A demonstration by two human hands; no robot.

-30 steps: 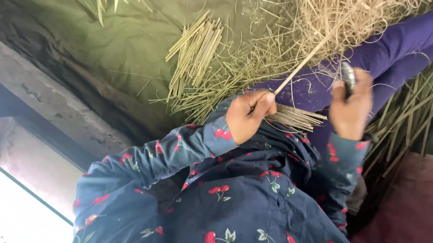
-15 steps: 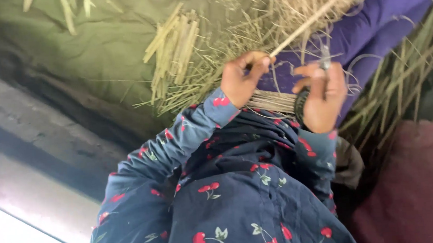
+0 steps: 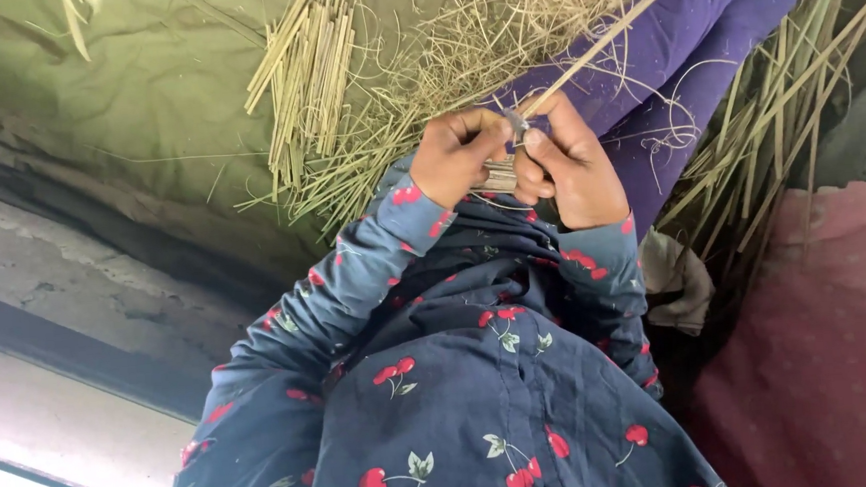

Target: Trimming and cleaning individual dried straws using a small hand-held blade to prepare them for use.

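My left hand (image 3: 458,157) is closed around a long thin pale stick (image 3: 609,34) that slants up to the right. My right hand (image 3: 571,170) presses against the left one and grips a small grey blade (image 3: 516,124), which touches the stick's near end. A small bunch of short strips (image 3: 496,176) shows between and below the two hands. Both sleeves are dark blue with red cherries.
A bundle of cut sticks (image 3: 308,76) lies on a green cloth (image 3: 124,102). Loose straw shavings (image 3: 480,30) pile over a purple-clad leg (image 3: 687,52). Long strips (image 3: 776,122) lean at the right, above a pink cloth (image 3: 830,350). A concrete ledge (image 3: 76,295) runs at the left.
My right hand has moved left from apart to against my left hand, bringing the blade onto the stick. The view has shifted, so both hands sit higher and more central.
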